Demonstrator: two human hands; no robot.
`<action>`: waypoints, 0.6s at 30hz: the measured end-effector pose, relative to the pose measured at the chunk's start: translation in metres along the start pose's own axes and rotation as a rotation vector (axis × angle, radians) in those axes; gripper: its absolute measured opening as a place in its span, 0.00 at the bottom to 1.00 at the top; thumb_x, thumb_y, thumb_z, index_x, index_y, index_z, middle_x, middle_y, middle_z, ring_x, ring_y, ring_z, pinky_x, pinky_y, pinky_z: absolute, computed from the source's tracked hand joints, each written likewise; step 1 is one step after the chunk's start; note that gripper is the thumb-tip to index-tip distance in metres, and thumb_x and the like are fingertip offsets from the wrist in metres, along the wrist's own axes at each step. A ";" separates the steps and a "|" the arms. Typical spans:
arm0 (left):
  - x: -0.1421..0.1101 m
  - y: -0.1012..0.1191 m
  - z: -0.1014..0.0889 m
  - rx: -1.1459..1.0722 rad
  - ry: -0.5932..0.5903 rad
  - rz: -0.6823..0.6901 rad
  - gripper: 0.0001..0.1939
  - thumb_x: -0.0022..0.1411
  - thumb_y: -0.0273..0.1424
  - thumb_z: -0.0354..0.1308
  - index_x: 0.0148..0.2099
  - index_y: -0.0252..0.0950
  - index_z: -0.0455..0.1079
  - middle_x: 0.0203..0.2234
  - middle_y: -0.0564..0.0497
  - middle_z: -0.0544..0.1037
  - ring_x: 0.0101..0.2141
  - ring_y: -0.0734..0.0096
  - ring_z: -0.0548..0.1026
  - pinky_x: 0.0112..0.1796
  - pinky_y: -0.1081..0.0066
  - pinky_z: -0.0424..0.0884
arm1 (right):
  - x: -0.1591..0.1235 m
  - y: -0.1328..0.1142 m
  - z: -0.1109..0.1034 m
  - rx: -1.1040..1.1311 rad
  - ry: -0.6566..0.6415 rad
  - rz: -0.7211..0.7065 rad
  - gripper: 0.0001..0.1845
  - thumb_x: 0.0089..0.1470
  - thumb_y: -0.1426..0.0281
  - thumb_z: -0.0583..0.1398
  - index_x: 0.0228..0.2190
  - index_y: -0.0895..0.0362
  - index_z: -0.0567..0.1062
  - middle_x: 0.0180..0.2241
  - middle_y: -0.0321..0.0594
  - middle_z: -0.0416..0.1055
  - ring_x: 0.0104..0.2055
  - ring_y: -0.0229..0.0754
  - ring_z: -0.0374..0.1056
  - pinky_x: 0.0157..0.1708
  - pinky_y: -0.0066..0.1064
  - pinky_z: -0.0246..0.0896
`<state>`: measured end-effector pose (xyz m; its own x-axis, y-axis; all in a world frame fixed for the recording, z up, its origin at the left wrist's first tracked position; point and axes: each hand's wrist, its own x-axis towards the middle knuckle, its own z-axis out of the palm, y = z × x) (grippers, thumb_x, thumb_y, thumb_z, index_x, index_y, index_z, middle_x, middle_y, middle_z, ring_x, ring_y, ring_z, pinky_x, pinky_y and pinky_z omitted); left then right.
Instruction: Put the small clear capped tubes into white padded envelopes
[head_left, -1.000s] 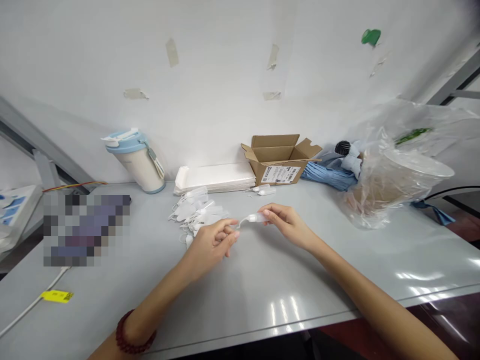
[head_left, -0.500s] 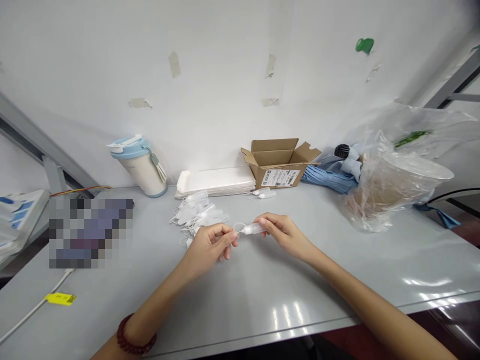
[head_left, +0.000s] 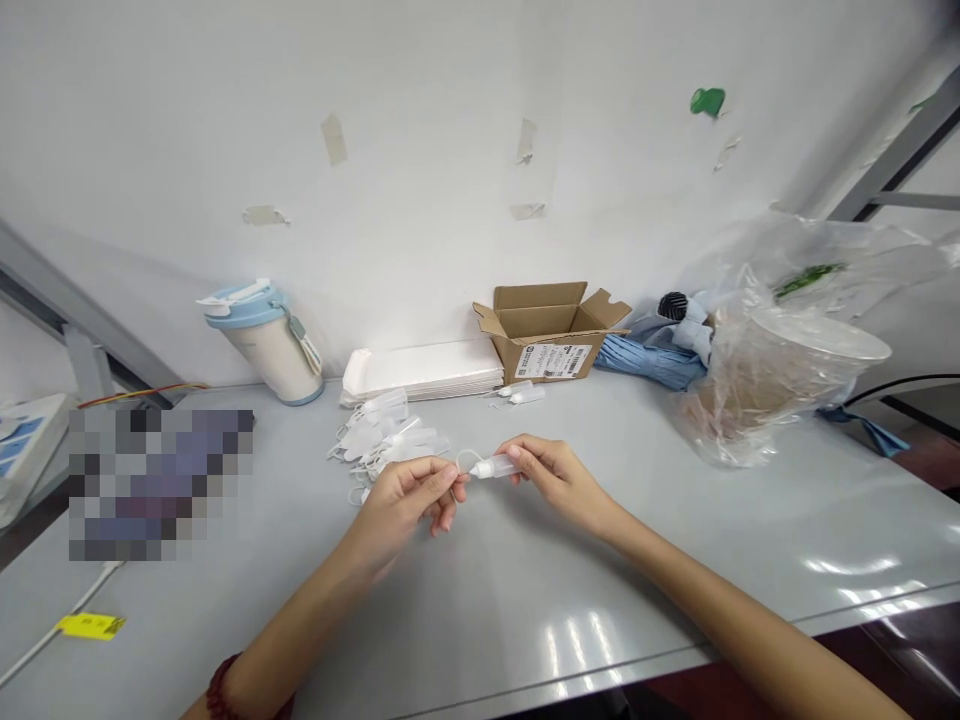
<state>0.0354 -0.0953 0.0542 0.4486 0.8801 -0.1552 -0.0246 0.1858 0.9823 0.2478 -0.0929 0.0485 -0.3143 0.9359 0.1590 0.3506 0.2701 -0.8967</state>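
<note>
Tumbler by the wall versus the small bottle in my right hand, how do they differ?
Size: the tumbler is clearly larger than the small bottle.
Pose: the tumbler stands on the table, while the small bottle is held sideways in the right hand.
Colour: the tumbler is cream and light blue; the small bottle is translucent white.
Both are pale.

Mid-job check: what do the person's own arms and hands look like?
The left hand and right hand are ungloved. No sleeves show on the left arm or right arm. A dark red, bumpy bracelet circles the left arm.
</note>
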 end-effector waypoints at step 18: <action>0.001 0.001 0.002 -0.037 0.043 0.005 0.14 0.59 0.39 0.55 0.31 0.33 0.70 0.23 0.53 0.70 0.20 0.80 0.64 0.23 0.75 0.60 | -0.001 0.003 0.009 -0.190 0.049 -0.106 0.21 0.62 0.59 0.43 0.26 0.56 0.66 0.21 0.32 0.58 0.22 0.34 0.55 0.26 0.27 0.52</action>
<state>0.0375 -0.0946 0.0547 0.4093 0.8991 -0.1551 -0.0602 0.1963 0.9787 0.2416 -0.0955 0.0425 -0.3167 0.9085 0.2725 0.4793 0.4012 -0.7806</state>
